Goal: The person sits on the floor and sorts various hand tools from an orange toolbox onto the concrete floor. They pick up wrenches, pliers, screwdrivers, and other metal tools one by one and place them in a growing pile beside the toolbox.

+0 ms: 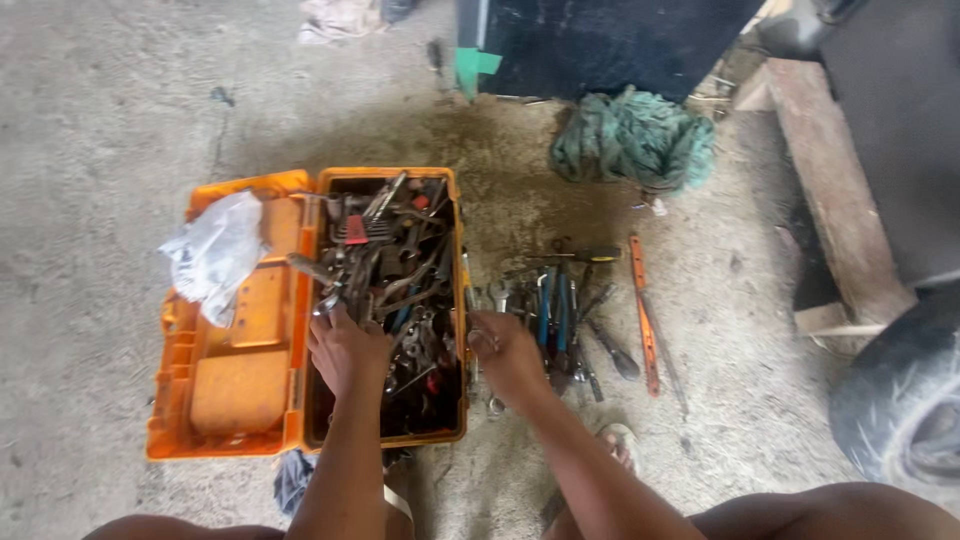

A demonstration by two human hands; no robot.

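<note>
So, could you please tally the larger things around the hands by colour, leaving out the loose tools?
Orange: 2, toolbox and long bar
Green: 1, cloth bundle
White: 1, plastic bag
Black: 1, tyre
Total: 5

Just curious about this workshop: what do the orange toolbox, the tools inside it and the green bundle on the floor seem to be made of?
The orange toolbox looks like moulded plastic: matte, even colour, rounded panels. The tools the left hand reaches into seem to be steel, grey with dull glints. The green bundle looks like cloth or netting, soft and crumpled; which one is unclear.
</note>
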